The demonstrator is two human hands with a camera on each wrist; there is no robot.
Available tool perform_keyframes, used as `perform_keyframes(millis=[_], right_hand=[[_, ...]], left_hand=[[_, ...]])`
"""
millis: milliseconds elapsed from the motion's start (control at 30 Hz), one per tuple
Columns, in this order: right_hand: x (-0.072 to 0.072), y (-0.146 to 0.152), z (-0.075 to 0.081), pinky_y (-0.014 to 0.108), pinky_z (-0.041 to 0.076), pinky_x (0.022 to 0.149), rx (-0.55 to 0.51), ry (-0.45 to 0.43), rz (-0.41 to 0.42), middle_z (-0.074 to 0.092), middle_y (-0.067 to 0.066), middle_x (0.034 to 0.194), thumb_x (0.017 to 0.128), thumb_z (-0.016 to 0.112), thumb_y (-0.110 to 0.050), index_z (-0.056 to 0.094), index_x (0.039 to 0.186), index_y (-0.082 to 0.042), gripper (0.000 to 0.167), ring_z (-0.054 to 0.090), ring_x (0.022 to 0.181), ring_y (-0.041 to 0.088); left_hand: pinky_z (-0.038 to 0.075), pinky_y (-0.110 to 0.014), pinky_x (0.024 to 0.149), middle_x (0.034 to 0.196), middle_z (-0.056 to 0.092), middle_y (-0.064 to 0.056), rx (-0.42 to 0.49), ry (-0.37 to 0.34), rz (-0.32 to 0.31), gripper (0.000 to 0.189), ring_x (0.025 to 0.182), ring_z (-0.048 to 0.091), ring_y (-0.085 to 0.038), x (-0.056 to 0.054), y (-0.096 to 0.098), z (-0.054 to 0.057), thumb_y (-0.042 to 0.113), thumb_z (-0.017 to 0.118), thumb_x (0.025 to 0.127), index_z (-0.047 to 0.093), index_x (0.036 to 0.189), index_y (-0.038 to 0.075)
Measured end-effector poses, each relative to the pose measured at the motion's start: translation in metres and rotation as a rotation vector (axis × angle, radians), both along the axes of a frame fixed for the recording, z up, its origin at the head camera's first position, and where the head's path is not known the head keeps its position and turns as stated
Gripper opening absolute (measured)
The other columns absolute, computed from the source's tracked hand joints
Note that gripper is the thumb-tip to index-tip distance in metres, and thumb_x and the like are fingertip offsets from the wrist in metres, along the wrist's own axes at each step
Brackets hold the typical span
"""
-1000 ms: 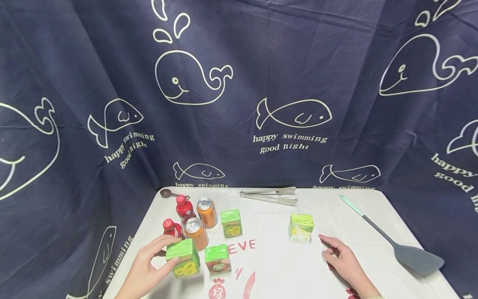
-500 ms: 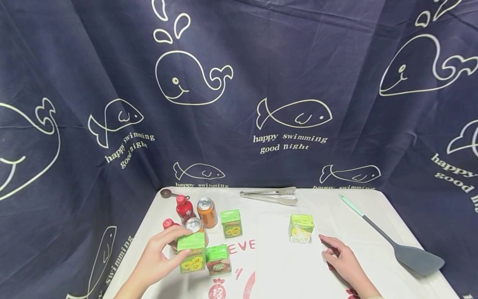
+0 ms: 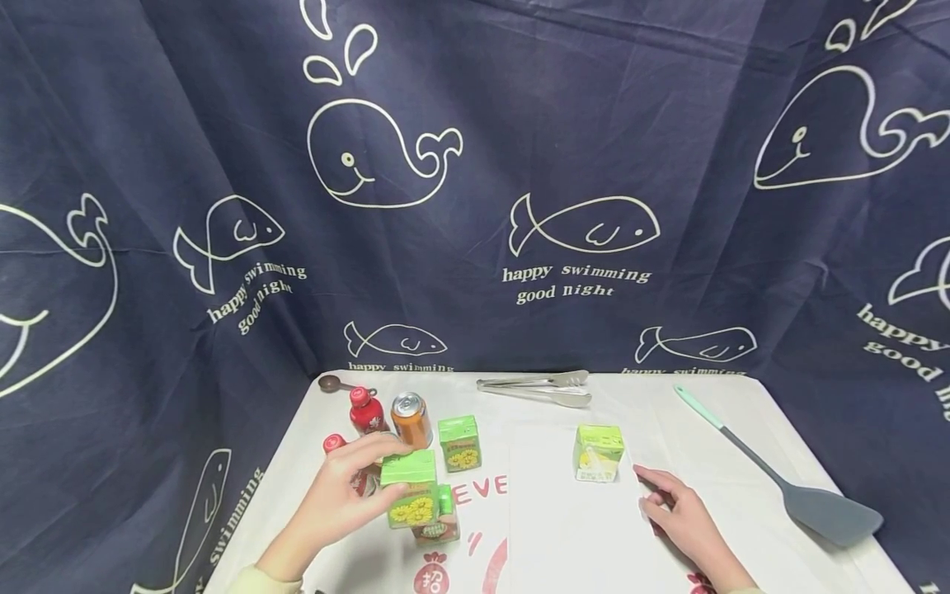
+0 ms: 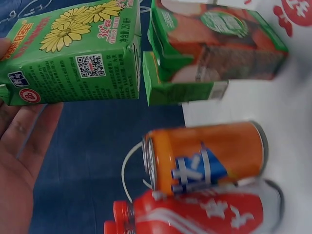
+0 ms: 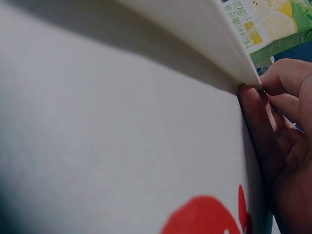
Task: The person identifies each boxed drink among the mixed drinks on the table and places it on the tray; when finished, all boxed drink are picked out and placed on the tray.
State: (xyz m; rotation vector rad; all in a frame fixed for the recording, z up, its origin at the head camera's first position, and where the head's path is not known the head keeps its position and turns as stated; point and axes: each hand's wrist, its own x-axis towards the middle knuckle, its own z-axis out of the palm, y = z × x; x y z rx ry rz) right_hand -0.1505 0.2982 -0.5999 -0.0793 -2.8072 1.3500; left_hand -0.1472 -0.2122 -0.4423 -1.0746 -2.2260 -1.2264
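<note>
My left hand (image 3: 341,495) grips a green drink carton with yellow flowers (image 3: 411,495), thumb on the near side and fingers over the far top. In the left wrist view this carton (image 4: 87,73) is raised off the table. It overlaps a green and brown drink carton (image 3: 438,532) standing behind it in the head view. With my right hand (image 3: 679,520) I pinch the right edge of a thin white board (image 3: 571,536); the right wrist view has a finger under the board's edge (image 5: 204,39). A yellow-green carton (image 3: 598,454) stands on the board's far part.
Left, red bottles (image 3: 367,410) and orange cans (image 3: 411,421) crowd beside another flowered green carton (image 3: 460,445). A brown spoon (image 3: 331,384) and metal tongs (image 3: 538,389) lie along the back edge. A grey spatula (image 3: 824,511) lies at right. Dark curtains surround the table.
My left hand has carried the flowered carton rightward and slightly away, from beside the green and brown carton to in front of it. The right hand stays at the board's edge.
</note>
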Motion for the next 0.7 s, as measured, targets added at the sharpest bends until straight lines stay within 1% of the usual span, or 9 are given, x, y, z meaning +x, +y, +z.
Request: perform_keyframes(millis=[100,133,200,300,333,433,533,600,700], right_hand=[[0.0,0.0,0.001,-0.002,0.037,0.092,0.004,0.0,-0.002,0.062,0.019,0.138,0.09,0.072,-0.005,0.061,0.143,0.001,0.054,0.054,0.106,0.023],[0.0,0.0,0.002,0.0,0.04,0.093,0.007,0.002,0.003,0.061,0.02,0.138,0.09,0.073,-0.006,0.06,0.142,0.001,0.054,0.054,0.105,0.023],[0.001,0.0,0.002,0.001,0.041,0.093,0.012,0.001,0.001,0.062,0.02,0.138,0.09,0.073,-0.006,0.061,0.142,0.001,0.054,0.054,0.105,0.023],[0.001,0.0,0.002,0.002,0.042,0.093,0.017,-0.005,-0.003,0.062,0.019,0.137,0.09,0.073,-0.007,0.061,0.142,0.001,0.055,0.054,0.105,0.022],[0.001,0.0,0.002,0.003,0.044,0.092,0.014,-0.009,-0.003,0.062,0.019,0.136,0.09,0.073,-0.007,0.06,0.142,0.001,0.055,0.054,0.105,0.022],[0.001,0.0,0.001,0.002,0.042,0.09,0.012,-0.021,-0.008,0.062,0.017,0.135,0.09,0.072,-0.006,0.06,0.143,0.001,0.055,0.054,0.105,0.022],[0.001,0.0,0.001,0.0,0.039,0.089,0.006,-0.026,-0.007,0.062,0.017,0.136,0.09,0.072,-0.006,0.06,0.143,0.001,0.056,0.053,0.106,0.023],[0.001,0.0,0.001,-0.001,0.038,0.091,0.003,-0.027,-0.006,0.061,0.017,0.137,0.09,0.072,-0.006,0.06,0.144,0.001,0.056,0.053,0.107,0.024],[0.001,-0.001,0.002,0.005,0.044,0.087,-0.009,-0.034,-0.008,0.061,0.017,0.136,0.09,0.072,-0.006,0.059,0.144,0.001,0.056,0.053,0.107,0.024]], left_hand=[[0.058,-0.023,0.082,0.118,0.072,0.002,-0.017,-0.036,-0.011,0.045,0.101,0.067,-0.015,-0.004,0.011,0.0,0.007,0.089,0.082,0.073,0.123,0.017],[0.059,-0.024,0.079,0.118,0.071,0.003,-0.021,-0.049,-0.011,0.044,0.101,0.067,-0.014,-0.006,0.014,0.0,0.009,0.089,0.083,0.073,0.123,0.018],[0.06,-0.027,0.08,0.119,0.071,0.005,-0.035,-0.068,-0.002,0.043,0.103,0.066,-0.013,-0.008,0.021,-0.001,0.013,0.089,0.084,0.073,0.123,0.021],[0.06,-0.029,0.078,0.117,0.071,0.005,-0.038,-0.065,-0.02,0.041,0.101,0.067,-0.013,-0.014,0.032,-0.003,0.014,0.089,0.084,0.074,0.122,0.021],[0.061,-0.029,0.077,0.116,0.072,0.005,-0.037,-0.061,-0.026,0.041,0.1,0.067,-0.013,-0.016,0.036,-0.003,0.014,0.089,0.084,0.074,0.121,0.02],[0.061,-0.026,0.076,0.116,0.072,0.004,-0.031,-0.056,-0.064,0.04,0.099,0.068,-0.013,-0.02,0.047,-0.004,0.013,0.088,0.085,0.074,0.121,0.018],[0.061,-0.023,0.076,0.119,0.072,0.005,-0.022,-0.084,-0.086,0.04,0.103,0.068,-0.012,-0.023,0.059,-0.005,0.014,0.088,0.085,0.074,0.122,0.017],[0.061,-0.024,0.077,0.119,0.071,0.005,-0.019,-0.089,-0.101,0.04,0.104,0.068,-0.012,-0.025,0.066,-0.007,0.014,0.087,0.085,0.074,0.122,0.017],[0.061,-0.025,0.08,0.12,0.071,0.005,-0.021,-0.085,-0.113,0.039,0.105,0.067,-0.012,-0.027,0.078,-0.01,0.015,0.087,0.086,0.074,0.123,0.015]])
